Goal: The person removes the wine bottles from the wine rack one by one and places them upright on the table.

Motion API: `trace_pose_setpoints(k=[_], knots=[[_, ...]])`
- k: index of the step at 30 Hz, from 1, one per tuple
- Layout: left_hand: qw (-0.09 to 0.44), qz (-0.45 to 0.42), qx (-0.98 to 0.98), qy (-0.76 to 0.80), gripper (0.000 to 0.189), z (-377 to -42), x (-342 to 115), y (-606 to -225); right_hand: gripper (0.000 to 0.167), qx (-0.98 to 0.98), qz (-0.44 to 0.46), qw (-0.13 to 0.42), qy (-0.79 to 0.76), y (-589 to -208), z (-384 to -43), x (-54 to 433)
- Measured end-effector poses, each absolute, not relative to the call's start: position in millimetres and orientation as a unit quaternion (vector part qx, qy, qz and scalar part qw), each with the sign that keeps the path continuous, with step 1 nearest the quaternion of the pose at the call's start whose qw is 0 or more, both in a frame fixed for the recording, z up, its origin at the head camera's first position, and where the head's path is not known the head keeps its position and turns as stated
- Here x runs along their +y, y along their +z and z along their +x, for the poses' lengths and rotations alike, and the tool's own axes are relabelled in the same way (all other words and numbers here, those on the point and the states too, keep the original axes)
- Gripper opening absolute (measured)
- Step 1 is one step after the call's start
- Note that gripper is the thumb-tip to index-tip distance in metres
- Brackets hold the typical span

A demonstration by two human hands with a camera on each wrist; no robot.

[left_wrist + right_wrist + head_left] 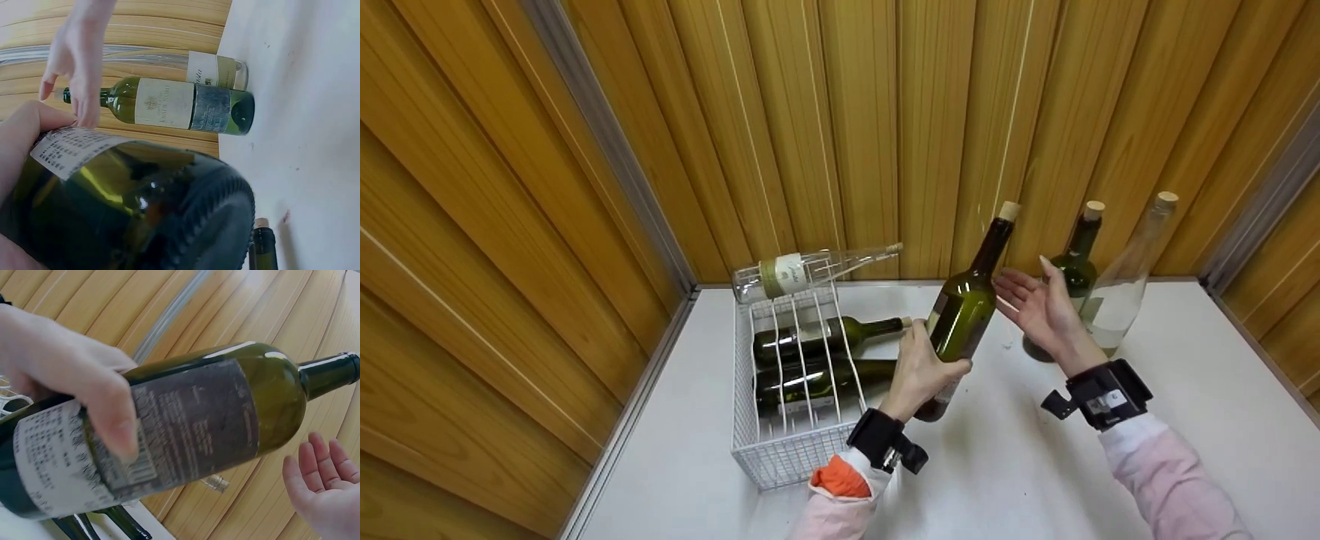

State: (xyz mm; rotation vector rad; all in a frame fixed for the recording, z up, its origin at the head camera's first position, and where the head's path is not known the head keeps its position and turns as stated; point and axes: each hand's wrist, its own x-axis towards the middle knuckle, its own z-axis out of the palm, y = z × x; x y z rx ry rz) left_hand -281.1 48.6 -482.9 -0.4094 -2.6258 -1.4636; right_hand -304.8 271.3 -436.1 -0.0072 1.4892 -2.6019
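Observation:
My left hand (pixel 922 367) grips a corked green wine bottle (pixel 969 300) around its lower body. The bottle leans, neck up and to the right, and its dark label and white barcode sticker face the right wrist view. In that view the left thumb (pixel 115 416) presses across the label. My right hand (pixel 1046 311) is held with palm up and fingers extended, beside the bottle's shoulder and apart from its neck. Behind the right hand stand another corked green bottle (pixel 1081 244) and a clear corked bottle (pixel 1121 289), both upright on the white table (pixel 1005 465).
A white wire rack (pixel 791 454) stands on the left, next to the left forearm. Two green bottles lie inside it, an upper one (pixel 791 341) and a lower one (pixel 810 386). Across its top lies a clear bottle (pixel 784 276). Wood-patterned panels (pixel 862 135) enclose the table's back and sides.

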Motion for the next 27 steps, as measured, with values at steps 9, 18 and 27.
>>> trace_pose_setpoints(k=[9, 18, 27], knots=[[0.063, -0.131, -0.860, -0.490, 0.064, -276.3, 46.7, -494.5, 0.088, 0.525, -0.017, 0.071, -0.848, -422.0, -313.9, 261.2], [0.112, -0.167, -0.848, -0.490, 0.070, -300.7, 56.2, -553.5, 0.061, 0.525, -0.056, 0.035, -0.848, -421.3, -321.2, 250.0], [0.100, -0.141, -0.861, -0.478, 0.078, -320.3, 73.7, -606.0, 0.049, 0.513, -0.083, 0.016, -0.854, -423.5, -324.5, 242.7]])
